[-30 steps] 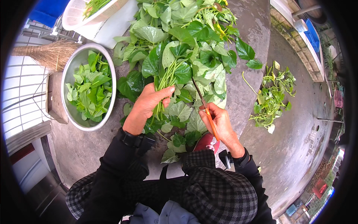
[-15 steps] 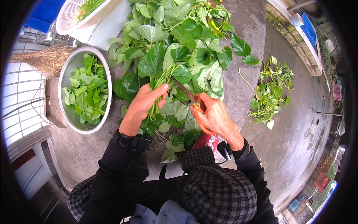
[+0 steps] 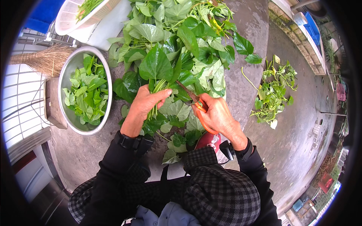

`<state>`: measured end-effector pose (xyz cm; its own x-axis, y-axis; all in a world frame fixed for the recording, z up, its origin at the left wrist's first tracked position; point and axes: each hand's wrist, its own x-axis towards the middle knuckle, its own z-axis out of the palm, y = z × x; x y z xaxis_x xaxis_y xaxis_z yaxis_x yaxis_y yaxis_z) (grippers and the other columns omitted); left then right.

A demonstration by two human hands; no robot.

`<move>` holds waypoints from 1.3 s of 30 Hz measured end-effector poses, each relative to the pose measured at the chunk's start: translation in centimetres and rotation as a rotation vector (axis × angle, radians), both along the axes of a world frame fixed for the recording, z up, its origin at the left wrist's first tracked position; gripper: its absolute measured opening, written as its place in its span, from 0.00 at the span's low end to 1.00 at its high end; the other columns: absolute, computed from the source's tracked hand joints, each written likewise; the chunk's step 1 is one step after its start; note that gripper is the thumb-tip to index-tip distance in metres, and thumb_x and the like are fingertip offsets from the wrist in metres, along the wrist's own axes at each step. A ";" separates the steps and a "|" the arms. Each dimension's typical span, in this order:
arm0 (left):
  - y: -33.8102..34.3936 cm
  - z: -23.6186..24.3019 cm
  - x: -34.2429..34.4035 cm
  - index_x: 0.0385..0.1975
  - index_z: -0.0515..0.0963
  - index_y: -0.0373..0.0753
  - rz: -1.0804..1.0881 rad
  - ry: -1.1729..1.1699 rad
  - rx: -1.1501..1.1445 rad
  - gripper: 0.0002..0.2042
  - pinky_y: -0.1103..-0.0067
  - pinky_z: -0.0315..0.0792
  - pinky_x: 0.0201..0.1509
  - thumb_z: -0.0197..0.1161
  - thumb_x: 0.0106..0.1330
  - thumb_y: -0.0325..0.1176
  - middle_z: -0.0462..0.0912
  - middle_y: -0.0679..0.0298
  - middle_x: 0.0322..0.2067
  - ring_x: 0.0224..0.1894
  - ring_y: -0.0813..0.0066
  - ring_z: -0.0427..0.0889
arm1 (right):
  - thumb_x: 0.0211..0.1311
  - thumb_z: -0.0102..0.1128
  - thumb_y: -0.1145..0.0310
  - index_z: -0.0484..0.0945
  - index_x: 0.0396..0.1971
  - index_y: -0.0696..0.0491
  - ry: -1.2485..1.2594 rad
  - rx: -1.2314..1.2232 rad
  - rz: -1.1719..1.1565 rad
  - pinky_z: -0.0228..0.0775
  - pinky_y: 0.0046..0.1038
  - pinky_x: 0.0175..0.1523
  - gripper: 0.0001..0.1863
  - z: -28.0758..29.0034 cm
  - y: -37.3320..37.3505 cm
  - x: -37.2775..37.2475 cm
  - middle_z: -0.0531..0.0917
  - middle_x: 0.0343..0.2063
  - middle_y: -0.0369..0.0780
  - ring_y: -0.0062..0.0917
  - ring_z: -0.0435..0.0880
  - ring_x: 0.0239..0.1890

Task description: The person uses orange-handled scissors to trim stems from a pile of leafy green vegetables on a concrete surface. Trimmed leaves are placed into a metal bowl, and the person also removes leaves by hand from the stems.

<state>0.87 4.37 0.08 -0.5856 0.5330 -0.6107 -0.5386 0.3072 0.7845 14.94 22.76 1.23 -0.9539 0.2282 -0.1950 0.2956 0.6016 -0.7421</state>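
Observation:
My left hand [image 3: 145, 105] is closed round a bunch of green stems [image 3: 156, 88] topped with heart-shaped leaves. My right hand [image 3: 215, 116] grips rusty-bladed scissors with orange handles [image 3: 200, 121], their blades pointing up and left into the bunch, just right of my left fingers. Beneath both hands a big heap of leafy vines [image 3: 181, 41] lies on grey concrete [image 3: 249, 22]. To the left stands a metal bowl [image 3: 107, 113] holding loose leaves [image 3: 85, 94].
At top left are a pale basket [image 3: 64, 20] with green stems and a straw broom [image 3: 41, 58]. A smaller pile of trimmed vines [image 3: 273, 94] lies right, near a low ledge [image 3: 301, 45] with a blue container [image 3: 312, 28]. My red shoe [image 3: 209, 141] shows below the heap.
From a second ago, my right hand has turned the scissors, tilting their blades leftward into the bunch. My left hand is slightly further left, and the bunch's top leaf has shifted.

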 end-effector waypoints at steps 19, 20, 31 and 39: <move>0.0 -0.9 -0.3 0.29 0.75 0.34 0.175 -0.205 0.066 0.09 0.82 0.62 0.19 0.67 0.56 0.32 0.73 0.66 0.20 0.16 0.81 0.68 | 0.53 0.60 0.63 0.70 0.31 0.57 0.016 -0.105 -0.046 0.67 0.41 0.25 0.13 -1.5 -0.2 1.8 0.76 0.16 0.49 0.50 0.76 0.22; 0.0 -0.9 -0.3 0.28 0.75 0.34 0.173 -0.212 0.059 0.09 0.82 0.62 0.18 0.67 0.56 0.31 0.73 0.66 0.20 0.15 0.81 0.69 | 0.53 0.61 0.64 0.70 0.31 0.57 0.029 -0.087 -0.049 0.67 0.41 0.25 0.13 -1.4 -0.4 1.6 0.76 0.16 0.49 0.49 0.76 0.22; 0.1 -0.2 -0.4 0.29 0.75 0.33 0.138 -0.172 0.019 0.09 0.83 0.62 0.18 0.67 0.53 0.28 0.74 0.67 0.18 0.15 0.82 0.69 | 0.53 0.61 0.66 0.72 0.36 0.57 0.069 -0.255 -0.263 0.67 0.34 0.24 0.14 -0.7 -0.4 1.2 0.75 0.15 0.45 0.40 0.77 0.18; 0.3 -0.3 0.0 0.29 0.75 0.33 0.011 -0.074 0.000 0.08 0.84 0.61 0.16 0.66 0.53 0.27 0.72 0.69 0.16 0.14 0.83 0.68 | 0.57 0.59 0.67 0.72 0.37 0.58 -0.001 -0.305 -0.004 0.61 0.27 0.21 0.12 -1.3 -0.1 0.7 0.72 0.14 0.37 0.25 0.70 0.14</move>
